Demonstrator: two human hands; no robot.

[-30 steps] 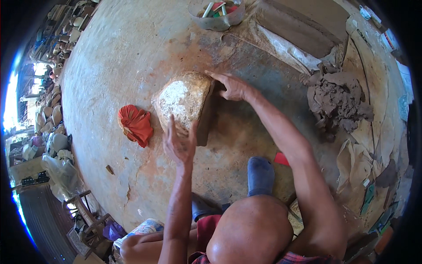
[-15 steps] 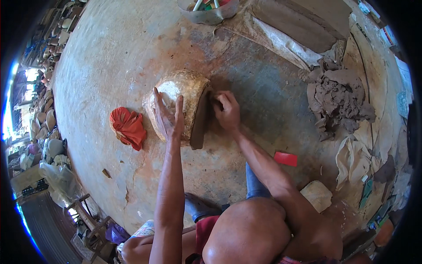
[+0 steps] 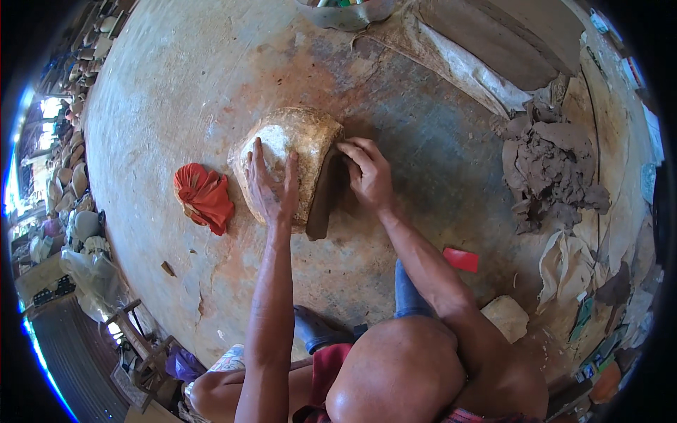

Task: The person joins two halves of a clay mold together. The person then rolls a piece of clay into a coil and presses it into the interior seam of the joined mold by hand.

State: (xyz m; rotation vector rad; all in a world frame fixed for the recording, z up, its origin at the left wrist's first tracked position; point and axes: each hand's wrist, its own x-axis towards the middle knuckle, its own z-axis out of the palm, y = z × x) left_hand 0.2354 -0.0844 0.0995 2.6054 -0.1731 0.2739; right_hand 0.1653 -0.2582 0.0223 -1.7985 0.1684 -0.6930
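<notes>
Head view, change: half a second ago the left hand lay on the near left side of the clay mould with fingers spread upward; it now rests flatter across the pale top, fingers pointing away from the person. The right hand has moved slightly up the mould's dark right edge. A second ago that hand reached across the top rim and the left one was lower, below the mould.
Head view, mould: a rounded, pale, dusty lump with a dark clay slab along its right side, lying on the worn floor in front of the person.
Head view, left hand: open, palm down, pressing on the mould's top; it closes around nothing.
Head view, right hand: fingers bent, tips on the upper end of the dark slab; whether they pinch it I cannot tell.
Head view, thing relative to hands: the mould sits between both hands, under the left palm and just left of the right.
Head view, nearby: an orange-red cloth lies just left of the mould; a heap of grey clay is well apart on the right; a small red scraper lies near the right forearm.
</notes>
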